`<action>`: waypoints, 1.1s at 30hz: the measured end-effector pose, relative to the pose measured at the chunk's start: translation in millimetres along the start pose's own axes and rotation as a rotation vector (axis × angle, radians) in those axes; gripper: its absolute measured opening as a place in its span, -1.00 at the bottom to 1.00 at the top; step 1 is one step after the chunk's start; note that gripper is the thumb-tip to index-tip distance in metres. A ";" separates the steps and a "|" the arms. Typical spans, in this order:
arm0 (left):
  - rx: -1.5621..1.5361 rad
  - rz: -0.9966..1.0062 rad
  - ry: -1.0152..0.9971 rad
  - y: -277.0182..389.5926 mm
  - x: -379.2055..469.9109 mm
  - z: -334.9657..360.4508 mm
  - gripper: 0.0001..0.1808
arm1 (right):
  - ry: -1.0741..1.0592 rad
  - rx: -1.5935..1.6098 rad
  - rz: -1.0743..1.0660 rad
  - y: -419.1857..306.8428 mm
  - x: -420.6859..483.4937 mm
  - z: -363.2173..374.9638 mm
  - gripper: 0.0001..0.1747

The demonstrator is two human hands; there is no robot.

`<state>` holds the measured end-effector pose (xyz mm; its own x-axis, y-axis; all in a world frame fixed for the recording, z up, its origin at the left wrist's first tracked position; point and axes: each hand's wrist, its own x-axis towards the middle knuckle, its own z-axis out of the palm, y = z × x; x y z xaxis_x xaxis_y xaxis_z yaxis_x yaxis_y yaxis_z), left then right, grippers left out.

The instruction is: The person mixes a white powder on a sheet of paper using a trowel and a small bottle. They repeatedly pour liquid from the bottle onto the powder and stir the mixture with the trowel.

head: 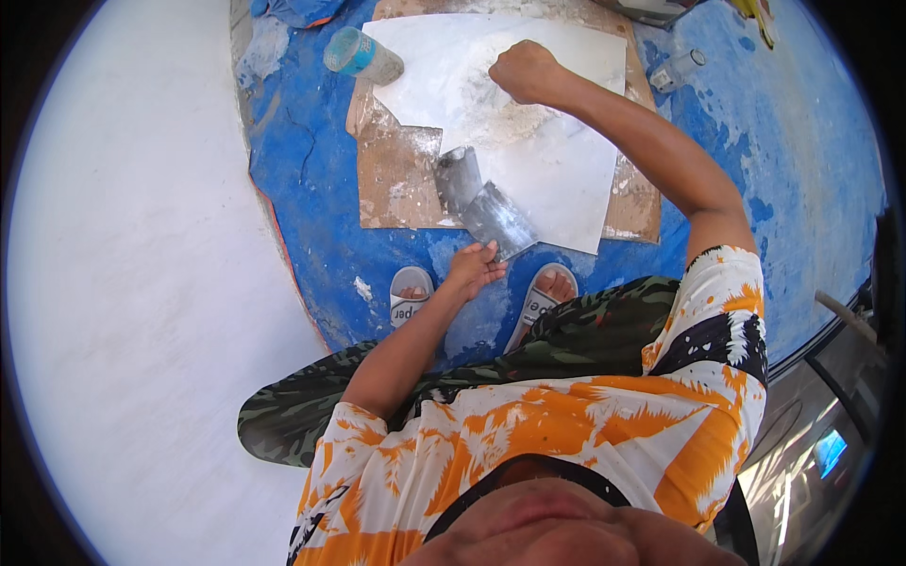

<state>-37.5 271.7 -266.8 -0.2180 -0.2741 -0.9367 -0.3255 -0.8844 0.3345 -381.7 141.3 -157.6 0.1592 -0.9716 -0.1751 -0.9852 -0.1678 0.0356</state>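
Observation:
My left hand (476, 269) pinches the near corner of a thin grey metal plate (500, 222), with the thumb on top. A second grey metal plate (459, 180) lies just beyond it, partly over the white board's edge. My right hand (526, 72) is closed in a fist above a heap of pale powder (513, 122) on the white board (559, 184). The fist hides part of the powder, and its inside is out of sight. A clear container with a teal band (364, 56) stands at the board's left corner, with pale material in its lower part.
Beneath the white board lies a stained brown board (396, 177) on a blue surface (304, 212). A clear bottle (677, 70) is to the right. My sandalled feet (412, 293) are close to the near edge. A white surface (141, 247) extends along the left.

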 end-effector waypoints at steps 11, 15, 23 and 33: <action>0.560 0.927 0.589 139.2 25.3 -29.2 -0.15 | 0.130 -0.003 0.020 8.4 -7.5 1.5 -0.89; 0.391 1.224 0.678 275.0 73.7 -53.8 0.23 | -0.084 0.104 0.015 15.0 -5.9 -11.1 -0.86; 0.451 1.354 0.617 347.6 106.0 -45.0 0.24 | -0.119 0.337 0.208 44.2 -17.8 -32.4 -0.74; 0.153 1.560 0.447 354.1 116.0 -28.3 -0.08 | -0.072 0.445 0.273 10.1 -47.9 17.1 -0.69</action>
<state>-152.0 -83.9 -260.0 -0.1445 -0.9228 0.3572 -0.1459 0.3769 0.9147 -400.4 189.1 -165.7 -0.0962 -0.9535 -0.2858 -0.9244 0.1921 -0.3296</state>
